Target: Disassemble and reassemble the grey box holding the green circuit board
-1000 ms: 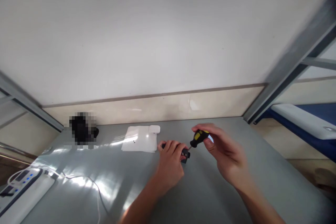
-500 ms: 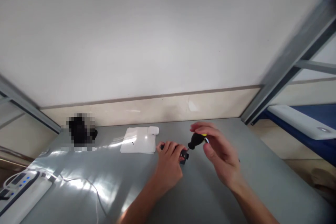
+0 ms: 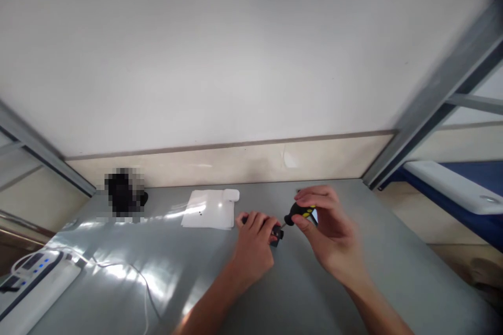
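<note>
My left hand [image 3: 255,241] is closed around a small dark device [image 3: 278,234], pressing it to the grey tabletop; most of the device is hidden under the fingers. In my right hand [image 3: 334,235] is a screwdriver with a black and yellow handle [image 3: 297,213], gripped between thumb and fingers. Its thin shaft slants down to the left, and the tip meets or nearly meets the right end of the device. Behind the right hand a flat object with a bright face [image 3: 315,215] is partly hidden.
White paper sheets [image 3: 208,209] with tiny dark specks lie left of my hands, a white case [image 3: 231,195] at their corner. A blurred black object [image 3: 121,193] stands at the back left. A power strip [image 3: 33,272] and cables [image 3: 133,270] are at the left front.
My right thumb and fingers have closed onto the screwdriver handle, which they held more loosely before, and more yellow shows. My left hand stays on the device. The view has shifted slightly.
</note>
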`<state>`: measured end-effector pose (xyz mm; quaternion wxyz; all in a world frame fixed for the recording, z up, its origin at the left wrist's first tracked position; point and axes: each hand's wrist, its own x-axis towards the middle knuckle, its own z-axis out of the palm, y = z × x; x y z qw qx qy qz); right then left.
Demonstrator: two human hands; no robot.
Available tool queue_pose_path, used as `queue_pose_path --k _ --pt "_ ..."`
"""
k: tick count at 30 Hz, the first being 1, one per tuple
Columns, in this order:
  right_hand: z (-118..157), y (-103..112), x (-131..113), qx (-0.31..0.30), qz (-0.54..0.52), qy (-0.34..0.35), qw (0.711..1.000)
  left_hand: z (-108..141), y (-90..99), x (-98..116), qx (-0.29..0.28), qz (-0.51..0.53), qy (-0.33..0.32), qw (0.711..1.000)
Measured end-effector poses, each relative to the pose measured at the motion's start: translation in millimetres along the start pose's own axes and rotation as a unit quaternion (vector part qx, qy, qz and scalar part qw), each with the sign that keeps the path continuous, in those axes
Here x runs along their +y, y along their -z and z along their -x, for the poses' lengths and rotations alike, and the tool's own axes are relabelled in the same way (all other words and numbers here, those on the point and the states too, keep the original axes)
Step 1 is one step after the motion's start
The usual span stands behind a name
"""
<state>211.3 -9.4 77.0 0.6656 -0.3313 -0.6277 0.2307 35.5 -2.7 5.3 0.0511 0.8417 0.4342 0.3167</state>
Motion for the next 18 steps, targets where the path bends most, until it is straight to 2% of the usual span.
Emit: queue_pose_path --k 5,10,11,14,18 --pt "2.1 2.6 3.6 -0.06 -0.024 -0.024 0.998 1.2 1.1 0.2 0.006 0.011 -0.005 1.0" --pt "3.6 -2.6 2.0 0.004 0.003 0.007 1.0 1.9 0.7 0.7 0.022 0.03 -0.003 0.999" --pt "3.9 -2.8 1.2 0.002 -0.007 0.006 1.0 1.8 0.8 0.7 0.025 0.033 -0.001 0.999" --pt "4.0 -1.1 -1.1 -0.043 -0.048 -0.021 0.998 1.0 1.8 1.4 0.028 0.044 0.004 0.999" --pt "-0.5 0.1 -2.7 -0.069 -0.057 -0.025 0.996 0.2 4.7 5.5 0.038 0.06 0.002 0.997"
